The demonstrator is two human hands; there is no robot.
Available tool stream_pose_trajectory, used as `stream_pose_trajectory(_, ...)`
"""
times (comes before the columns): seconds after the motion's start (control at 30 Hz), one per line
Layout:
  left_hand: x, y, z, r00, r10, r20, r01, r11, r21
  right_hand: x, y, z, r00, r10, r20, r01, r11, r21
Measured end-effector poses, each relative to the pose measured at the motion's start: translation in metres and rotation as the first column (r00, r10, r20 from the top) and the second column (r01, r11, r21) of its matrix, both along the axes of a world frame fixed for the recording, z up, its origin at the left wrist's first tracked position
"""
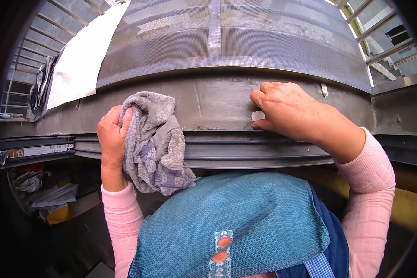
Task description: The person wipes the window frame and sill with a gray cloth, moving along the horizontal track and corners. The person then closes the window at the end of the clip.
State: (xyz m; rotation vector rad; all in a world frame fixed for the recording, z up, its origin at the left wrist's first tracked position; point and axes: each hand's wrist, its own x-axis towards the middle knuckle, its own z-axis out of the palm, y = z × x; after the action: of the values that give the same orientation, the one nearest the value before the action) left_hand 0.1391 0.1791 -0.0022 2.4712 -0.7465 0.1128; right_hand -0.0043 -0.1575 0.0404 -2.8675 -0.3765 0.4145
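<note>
A crumpled grey towel [148, 120] with a purple patterned part hangs from my left hand [112, 134], which is closed round its upper left side. The cloth drapes over the front edge of the window sill [213, 99] and down past the track. On the right, my right hand [287, 109] is bent low at the sill, fingers curled and thumb near the front edge. Between thumb and forefinger shows a small pale patch [257, 116]; I cannot make out whether it is a held piece or a mark on the sill.
Dark metal window tracks [245, 150] run along the sill's near side. Beyond the sill lies a translucent ribbed panel [264, 44], with a white sheet [81, 55] at its left. Metal bars [387, 21] flank both sides. Cloths [55, 197] lie below at the left.
</note>
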Motion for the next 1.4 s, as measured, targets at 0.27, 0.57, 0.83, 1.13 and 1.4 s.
stream_pose_trajectory(0.27, -0.001, -0.003, 0.002, 0.998, 0.008, -0.058, -0.013, 0.997, -0.079, 0.003, -0.003, -0.002, 0.999, 0.043, 0.023, -0.043, 0.999, -0.004)
stream_pose_trajectory(0.57, 0.002, -0.002, -0.001, 0.998, -0.022, -0.062, 0.014, 0.993, -0.121, 0.003, 0.002, 0.0, 1.0, 0.026, -0.012, -0.026, 0.998, -0.058)
stream_pose_trajectory(0.83, 0.002, -0.003, 0.0, 0.999, 0.01, -0.051, -0.011, 1.0, -0.012, -0.076, -0.015, 0.01, 0.691, -0.478, 0.543, 0.194, 0.846, 0.497)
stream_pose_trajectory(1.13, 0.0, -0.037, 0.016, 0.957, -0.218, -0.189, 0.241, 0.965, 0.105, -0.198, -0.071, -0.088, 0.158, -0.518, 0.841, 0.458, 0.793, 0.402)
stream_pose_trajectory(1.4, -0.059, -0.145, 0.031, 0.871, -0.417, -0.259, 0.47, 0.86, 0.196, -0.187, -0.072, -0.097, 0.023, -0.379, 0.925, 0.477, 0.817, 0.324)
